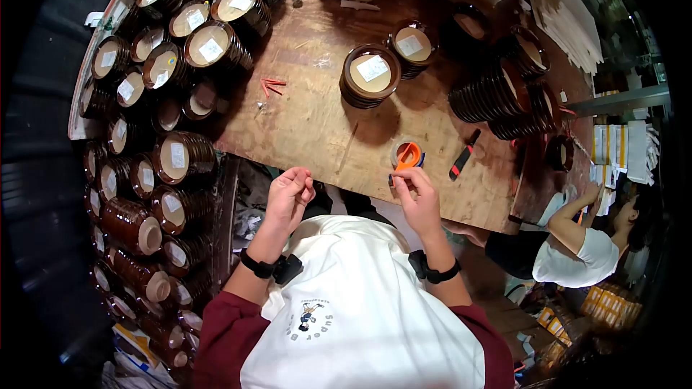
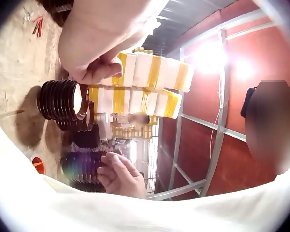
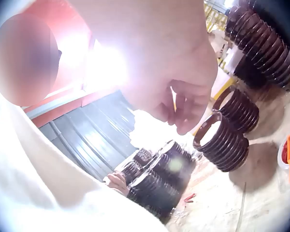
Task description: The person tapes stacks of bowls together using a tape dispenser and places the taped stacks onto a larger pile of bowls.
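Left hand (image 1: 290, 196): raised before the near edge of the tabletop (image 1: 310, 86), fingers curled toward the thumb; whether they grip anything thin cannot be told. Right hand (image 1: 418, 202): fingers bent, thumb near the index finger, beside a small dark object (image 1: 391, 180); contact is unclear. An orange handle (image 1: 408, 155) lies just beyond, left of a black-and-red cutter (image 1: 465, 155). Farther back stands a stack of brown-rimmed dishes (image 1: 370, 76), labelled on top, with more stacks (image 1: 166, 65) at far left.
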Available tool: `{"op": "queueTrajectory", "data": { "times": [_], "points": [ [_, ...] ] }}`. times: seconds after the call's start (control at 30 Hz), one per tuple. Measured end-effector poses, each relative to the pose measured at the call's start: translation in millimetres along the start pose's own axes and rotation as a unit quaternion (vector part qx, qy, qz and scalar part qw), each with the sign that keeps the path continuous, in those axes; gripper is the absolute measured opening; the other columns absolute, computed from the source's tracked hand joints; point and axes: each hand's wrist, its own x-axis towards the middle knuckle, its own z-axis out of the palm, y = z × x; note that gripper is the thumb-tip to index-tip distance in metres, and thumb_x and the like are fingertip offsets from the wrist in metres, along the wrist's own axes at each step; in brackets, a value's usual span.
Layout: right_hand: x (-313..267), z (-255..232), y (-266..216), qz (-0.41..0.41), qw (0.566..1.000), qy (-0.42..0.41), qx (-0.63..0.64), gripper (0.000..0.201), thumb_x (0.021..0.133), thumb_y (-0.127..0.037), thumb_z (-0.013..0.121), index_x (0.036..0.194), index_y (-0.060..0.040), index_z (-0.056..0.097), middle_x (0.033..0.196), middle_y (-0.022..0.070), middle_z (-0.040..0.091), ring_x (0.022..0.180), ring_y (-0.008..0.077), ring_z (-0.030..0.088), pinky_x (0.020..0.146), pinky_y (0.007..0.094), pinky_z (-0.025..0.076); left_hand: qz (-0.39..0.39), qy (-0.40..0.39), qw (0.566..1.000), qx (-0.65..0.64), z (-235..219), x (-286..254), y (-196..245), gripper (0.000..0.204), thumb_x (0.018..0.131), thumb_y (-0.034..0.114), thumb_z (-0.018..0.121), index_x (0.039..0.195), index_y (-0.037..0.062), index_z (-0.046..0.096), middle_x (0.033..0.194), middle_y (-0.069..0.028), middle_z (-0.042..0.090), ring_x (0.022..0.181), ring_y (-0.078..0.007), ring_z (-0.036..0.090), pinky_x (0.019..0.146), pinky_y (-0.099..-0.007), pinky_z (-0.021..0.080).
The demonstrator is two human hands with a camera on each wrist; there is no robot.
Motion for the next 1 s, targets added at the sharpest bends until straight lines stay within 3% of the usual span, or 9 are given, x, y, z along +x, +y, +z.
{"op": "queueTrajectory", "data": {
  "times": [0.2,0.37,0.43,0.53,0.67,0.83,0.87,0.97,1.0],
  "points": [
    [-10,-14,20,-0.003,1.0,0.03,-0.004,0.012,0.097,-0.007,0.061,0.101,0.0035,0.065,0.094,0.012,0.063,0.079,0.0211,0.065,0.071,0.0287,0.052,-0.015,0.029,0.999,-0.003,12,-6,8,0.031,0.104,0.031,0.056,0.085,0.0076,0.053,0.064,0.0039,0.044,0.055,-0.0107,0.043,0.056,-0.0255,0.036],
    [-22,-33,49,0.06,0.997,0.052,-0.019,0.014,0.097,-0.01,0.061,0.102,0.0025,0.065,0.095,0.0143,0.064,0.08,0.0244,0.065,0.071,0.0309,0.052,0.059,-0.011,0.998,0.023,-41,1,16,0.011,0.095,0.012,0.068,0.096,0.0047,0.059,0.085,-0.0038,0.062,0.076,-0.016,0.061,0.069,-0.0265,0.05],
    [-26,-41,74,0.095,0.993,0.061,-0.029,0.015,0.097,-0.012,0.061,0.102,0.0027,0.065,0.094,0.0151,0.064,0.081,0.025,0.066,0.071,0.0317,0.052,0.033,-0.01,0.999,0.0,-62,2,29,0.028,0.094,0.005,0.067,0.12,0.0001,0.059,0.097,-0.0097,0.067,0.091,-0.0213,0.068,0.082,-0.0285,0.057],
    [-35,-54,113,0.134,0.986,0.082,-0.056,0.017,0.097,-0.014,0.061,0.101,0.0026,0.065,0.094,0.0164,0.065,0.08,0.0274,0.066,0.07,0.0339,0.052,-0.036,0.067,0.992,0.099,-82,-2,44,0.061,0.091,-0.005,0.059,0.148,-0.0026,0.039,0.111,-0.0173,0.069,0.109,-0.03,0.068,0.098,-0.0382,0.058],
    [-42,-71,159,0.152,0.982,0.064,-0.095,0.018,0.097,-0.015,0.061,0.1,0.0022,0.065,0.094,0.0172,0.065,0.08,0.0296,0.066,0.071,0.036,0.052,-0.034,0.228,0.956,0.181,-139,-17,36,0.027,0.099,0.014,0.061,0.121,-0.0019,0.056,0.079,-0.0077,0.064,0.071,-0.0189,0.066,0.064,-0.0272,0.056],
    [-37,-82,175,0.18,0.978,0.031,-0.096,0.018,0.096,-0.015,0.06,0.099,0.0023,0.065,0.092,0.0194,0.065,0.083,0.0339,0.065,0.073,0.0391,0.051,-0.045,0.325,0.88,0.343,-222,-48,10,0.023,0.1,0.026,0.064,0.102,0.0031,0.059,0.057,0.0009,0.047,0.047,-0.0106,0.048,0.043,-0.0279,0.044],
    [-35,-84,179,0.168,0.979,0.025,-0.11,0.019,0.096,-0.015,0.06,0.099,0.0025,0.065,0.092,0.0203,0.065,0.083,0.0357,0.064,0.073,0.0404,0.051,-0.05,0.317,0.87,0.375,-233,-57,5,0.011,0.099,0.012,0.06,0.104,0.0035,0.058,0.066,-0.002,0.055,0.055,-0.0104,0.053,0.049,-0.0263,0.046],
    [-27,-88,198,0.139,0.981,0.013,-0.135,0.02,0.096,-0.015,0.059,0.098,0.0031,0.066,0.092,0.0226,0.065,0.086,0.0403,0.063,0.075,0.0437,0.05,0.031,0.278,0.869,0.407,-260,-79,-39,0.018,0.091,-0.004,0.055,0.106,0.0035,0.058,0.078,-0.0048,0.062,0.062,-0.0101,0.054,0.056,-0.0252,0.045],
    [-24,-87,210,0.135,0.982,0.013,-0.131,0.02,0.096,-0.015,0.059,0.097,0.0032,0.066,0.091,0.0231,0.065,0.087,0.0413,0.063,0.075,0.0444,0.05,0.096,0.241,0.791,0.555,-283,-86,-59,0.036,0.081,-0.014,0.05,0.112,0.002,0.057,0.088,-0.0062,0.065,0.071,-0.0111,0.057,0.062,-0.0251,0.046]
  ]
}}
